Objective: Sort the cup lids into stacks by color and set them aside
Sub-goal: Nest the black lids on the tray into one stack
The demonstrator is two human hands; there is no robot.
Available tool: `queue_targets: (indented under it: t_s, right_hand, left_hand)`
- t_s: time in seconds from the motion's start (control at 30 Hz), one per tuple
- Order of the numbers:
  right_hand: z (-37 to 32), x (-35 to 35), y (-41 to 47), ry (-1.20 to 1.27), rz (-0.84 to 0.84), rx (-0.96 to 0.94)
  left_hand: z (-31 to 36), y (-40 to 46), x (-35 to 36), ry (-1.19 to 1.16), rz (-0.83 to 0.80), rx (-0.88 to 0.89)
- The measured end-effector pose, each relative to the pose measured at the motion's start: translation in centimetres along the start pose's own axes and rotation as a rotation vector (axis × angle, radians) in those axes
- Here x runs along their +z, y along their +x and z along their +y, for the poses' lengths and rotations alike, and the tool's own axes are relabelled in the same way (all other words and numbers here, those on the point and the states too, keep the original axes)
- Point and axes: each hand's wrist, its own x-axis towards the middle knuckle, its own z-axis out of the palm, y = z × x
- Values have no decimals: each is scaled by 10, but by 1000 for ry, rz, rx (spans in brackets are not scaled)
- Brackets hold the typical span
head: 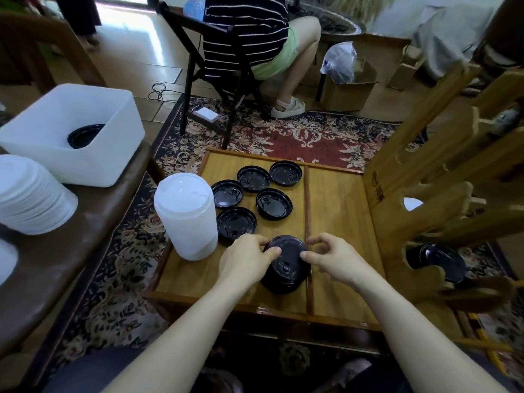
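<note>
Now the left hand (247, 258) and right hand (333, 259) pinch the top of a black lid stack (286, 266) near the desk's (340, 211) front. Just beside stands a white lid stack (185, 215), with five loose black lids (273, 204) behind. Farther left, a white bin (71, 131) holds black lids.

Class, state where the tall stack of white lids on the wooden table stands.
Head view: the white lid stack stands at the wooden table's left edge, beside loose black lids.
</note>
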Motion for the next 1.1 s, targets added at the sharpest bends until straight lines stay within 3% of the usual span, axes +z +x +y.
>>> queue_targets:
  t_s: [0.3, 0.47, 0.67, 0.87, 1.1]
  right_hand:
    - [-2, 9, 4, 203, -83, 85]
    - [2, 9, 5, 327, -242, 227]
    - [9, 8, 17, 447, -253, 279]
    - [16, 10, 22, 433, -255, 238]
    - [1, 15, 30, 326, -163, 107]
  left_hand:
    - [-7, 1, 7, -218, -40, -117]
    - [-6, -3, 21, -501, -212, -264]
    - [-10, 4, 15, -737, -216, -412]
    - [-15, 9, 19, -761, -238, -402]
    - [-8, 20, 17, -777, -153, -286]
